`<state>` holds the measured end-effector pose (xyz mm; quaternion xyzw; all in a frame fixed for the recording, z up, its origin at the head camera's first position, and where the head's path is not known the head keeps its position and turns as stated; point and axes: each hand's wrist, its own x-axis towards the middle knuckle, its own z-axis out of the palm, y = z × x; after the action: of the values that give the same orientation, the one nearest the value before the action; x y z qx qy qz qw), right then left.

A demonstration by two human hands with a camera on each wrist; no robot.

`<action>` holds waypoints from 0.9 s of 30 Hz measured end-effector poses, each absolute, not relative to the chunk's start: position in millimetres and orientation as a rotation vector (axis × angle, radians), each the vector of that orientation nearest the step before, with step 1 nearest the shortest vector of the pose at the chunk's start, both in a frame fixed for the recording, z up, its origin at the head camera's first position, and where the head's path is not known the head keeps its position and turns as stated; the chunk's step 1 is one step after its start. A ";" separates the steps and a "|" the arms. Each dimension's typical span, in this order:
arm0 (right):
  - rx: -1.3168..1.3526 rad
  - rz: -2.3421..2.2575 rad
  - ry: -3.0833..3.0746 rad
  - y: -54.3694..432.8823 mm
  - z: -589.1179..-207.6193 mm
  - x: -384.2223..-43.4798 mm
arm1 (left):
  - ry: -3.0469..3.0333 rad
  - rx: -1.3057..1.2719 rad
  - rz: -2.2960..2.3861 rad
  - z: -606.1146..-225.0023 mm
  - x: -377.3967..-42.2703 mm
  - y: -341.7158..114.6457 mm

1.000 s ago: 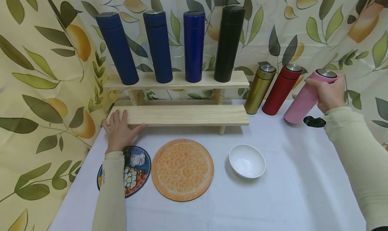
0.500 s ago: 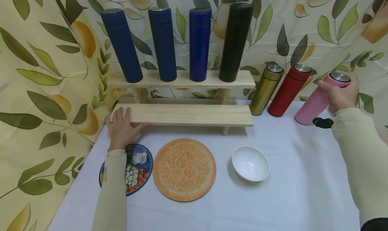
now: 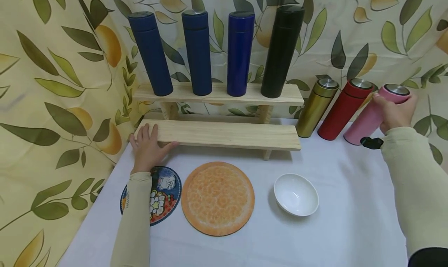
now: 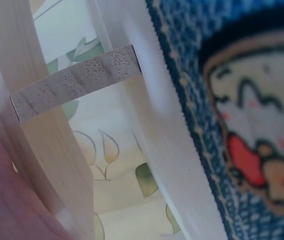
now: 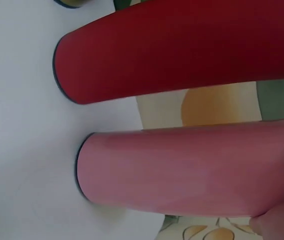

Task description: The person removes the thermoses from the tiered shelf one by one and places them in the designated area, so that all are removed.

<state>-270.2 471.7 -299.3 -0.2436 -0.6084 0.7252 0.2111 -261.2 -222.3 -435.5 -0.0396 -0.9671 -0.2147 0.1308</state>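
Observation:
My right hand [image 3: 399,109] grips a pink thermos bottle [image 3: 367,117] around its upper part, just below the silver lid. In the right wrist view the bottle's base is at or close to the white cloth, beside a red thermos bottle [image 5: 182,52] with a narrow gap between. A gold thermos bottle [image 3: 316,107] stands left of the red one. At the left end of the lower wooden shelf [image 3: 224,134], my left hand [image 3: 148,150] rests with fingers spread on the board and thumb along its front edge. The left wrist view shows the shelf's wooden leg [image 4: 76,82].
Two dark blue bottles [image 3: 152,53], a shiny blue bottle [image 3: 240,53] and a black bottle [image 3: 282,51] stand on the upper shelf [image 3: 217,92]. In front lie a patterned round mat [image 3: 166,197], partly under the left forearm, an orange round mat [image 3: 217,199] and a white bowl [image 3: 296,195].
The head view has turned a little left. My right hand and the pink bottle move slightly away from the red bottle, then slightly back toward it. The left hand stays on the shelf.

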 end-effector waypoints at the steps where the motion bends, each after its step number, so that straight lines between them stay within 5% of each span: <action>1: -0.668 2.023 -1.661 470.9 -300.1 -271.2 | -2.808 -0.117 -0.623 -435.3 -261.4 -221.7; 27: -0.489 1.972 -1.518 447.0 -243.6 -262.1 | -2.799 -0.114 -0.660 -434.6 -257.6 -220.2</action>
<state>-262.1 447.0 -243.6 -0.1842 -0.5712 0.7423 0.2979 -257.6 -220.2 -434.6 -0.0392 -0.9641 -0.2275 0.1316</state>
